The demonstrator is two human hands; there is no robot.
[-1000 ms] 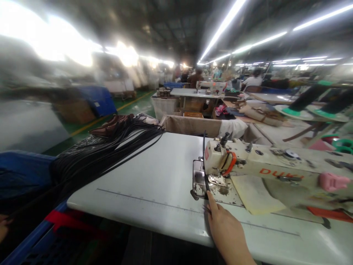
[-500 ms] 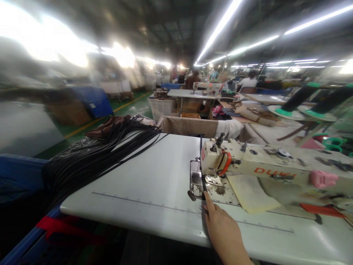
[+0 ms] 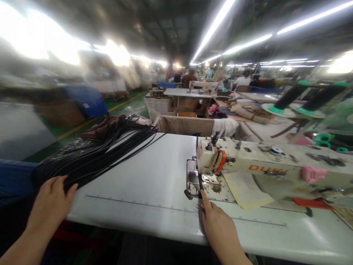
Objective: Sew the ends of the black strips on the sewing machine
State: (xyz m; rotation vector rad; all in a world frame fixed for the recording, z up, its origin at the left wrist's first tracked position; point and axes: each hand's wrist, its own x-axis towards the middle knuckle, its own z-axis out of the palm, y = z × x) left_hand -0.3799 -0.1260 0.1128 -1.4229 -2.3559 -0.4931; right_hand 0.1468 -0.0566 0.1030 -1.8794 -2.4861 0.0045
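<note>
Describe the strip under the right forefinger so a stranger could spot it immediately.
Find the machine at the right of the near white table. One narrow black strip runs past the left side of its head, toward the right hand, whose forefinger touches it. Unlike the heap of strips at the table's left, it lies alone.
</note>
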